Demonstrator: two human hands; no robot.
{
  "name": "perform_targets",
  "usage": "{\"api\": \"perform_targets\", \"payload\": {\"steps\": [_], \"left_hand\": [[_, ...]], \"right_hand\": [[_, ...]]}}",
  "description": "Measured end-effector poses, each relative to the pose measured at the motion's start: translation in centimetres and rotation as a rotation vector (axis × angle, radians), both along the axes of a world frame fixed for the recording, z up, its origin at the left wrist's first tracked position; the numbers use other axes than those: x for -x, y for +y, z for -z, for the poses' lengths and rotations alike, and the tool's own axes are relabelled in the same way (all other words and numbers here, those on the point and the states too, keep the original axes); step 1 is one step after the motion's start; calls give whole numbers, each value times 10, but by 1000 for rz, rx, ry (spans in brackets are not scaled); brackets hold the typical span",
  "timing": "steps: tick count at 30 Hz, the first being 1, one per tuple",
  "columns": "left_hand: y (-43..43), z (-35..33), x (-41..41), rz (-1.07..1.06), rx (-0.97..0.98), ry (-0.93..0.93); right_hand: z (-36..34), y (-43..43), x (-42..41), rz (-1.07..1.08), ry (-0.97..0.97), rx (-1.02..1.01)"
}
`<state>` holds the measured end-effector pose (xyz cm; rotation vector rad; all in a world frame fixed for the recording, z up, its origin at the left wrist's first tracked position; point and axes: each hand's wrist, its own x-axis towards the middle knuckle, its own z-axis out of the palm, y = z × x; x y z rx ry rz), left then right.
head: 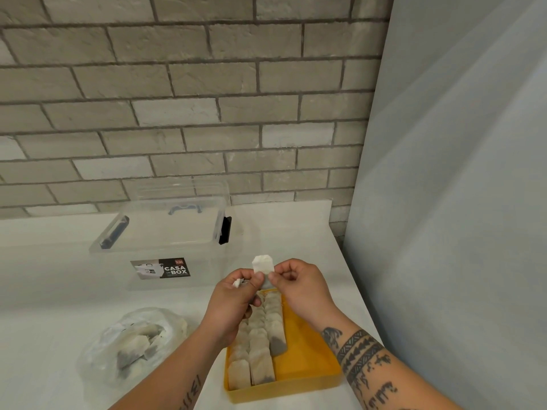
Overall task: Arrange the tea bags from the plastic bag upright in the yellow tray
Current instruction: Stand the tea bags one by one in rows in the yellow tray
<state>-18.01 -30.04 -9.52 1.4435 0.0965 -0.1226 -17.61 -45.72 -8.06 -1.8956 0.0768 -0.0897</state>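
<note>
Left of the yellow tray (307,372), well apart from it, the plastic bag (130,347) lies on the white table (44,291) with several tea bags still inside. Behind the tray and to its left stands a clear storage box (165,241) with black latches and a label. Above the far end of the tray, the left hand (236,300) has its fingers curled and pinches one tea bag (262,267) at its left edge. It also holds a small white piece that I cannot identify. The right hand (302,288) pinches the same tea bag at its right edge with thumb and forefinger. Inside the tray, rows of tea bags (257,350) fill the left half, leaning one on another. The right half shows bare yellow floor. Right of the tray rises a grey panel (458,202).
</note>
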Motion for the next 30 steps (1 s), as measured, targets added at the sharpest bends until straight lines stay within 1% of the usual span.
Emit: {"api": "perform_targets", "payload": {"steps": [4, 7, 11, 13, 17, 24, 26, 30], "left_hand": [[-1, 1, 1, -16, -110, -50], [0, 4, 3, -18, -130, -52], [5, 13, 3, -100, -141, -24], [8, 20, 5, -127, -162, -5], [9, 30, 10, -153, -169, 4], [4, 34, 10, -168, -249, -28], [2, 34, 12, -165, -274, -35], [2, 34, 15, -169, -288, -39]], "right_hand": [[-1, -4, 4, -59, 14, 14], [2, -9, 2, -116, 40, 66], [8, -13, 3, -69, 76, 99], [12, -15, 7, -44, 122, 123], [24, -18, 19, -88, 270, 191], [50, -6, 32, -203, 546, 434], [56, -2, 33, -202, 572, 470], [62, -1, 32, -203, 536, 602]]}}
